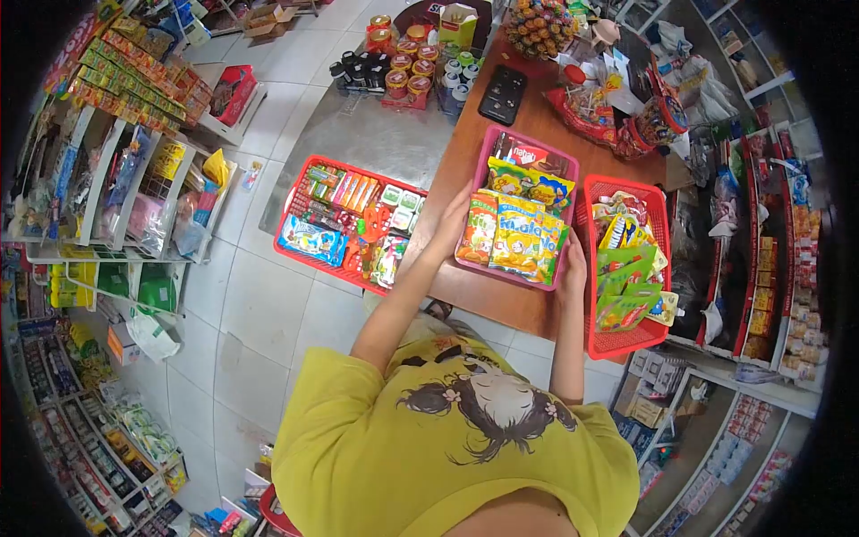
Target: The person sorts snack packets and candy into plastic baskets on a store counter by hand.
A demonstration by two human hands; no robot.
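Left hand (pixel 454 224): fingers extended, laid along the left side of the pink basket (pixel 503 277). Right hand (pixel 573 267): against that basket's right side, near its lower corner; how far its fingers curl cannot be told.

Pink basket: between the two hands, on the brown wooden table (pixel 470 300). Contents: yellow and green snack packets (pixel 517 237) in front, a red-and-brown packet (pixel 528 155) at the far end.

Red basket, right (pixel 628 344): just beside the pink one, lengthwise; green pouches (pixel 624 291) in its near part, yellow and red packets (pixel 622 228) beyond.

Red basket, left (pixel 324 270): beyond the left forearm; rows of small packs (pixel 356 191), a blue-and-white packet (pixel 311 242) and red items (pixel 370 224).

Black device (pixel 503 95): flat on the table, past the pink basket. Farther off: a beaded orange ornament (pixel 540 29), lidded jars (pixel 419 67) on a grey surface (pixel 358 134), stocked shelves (pixel 769 259) to the right.
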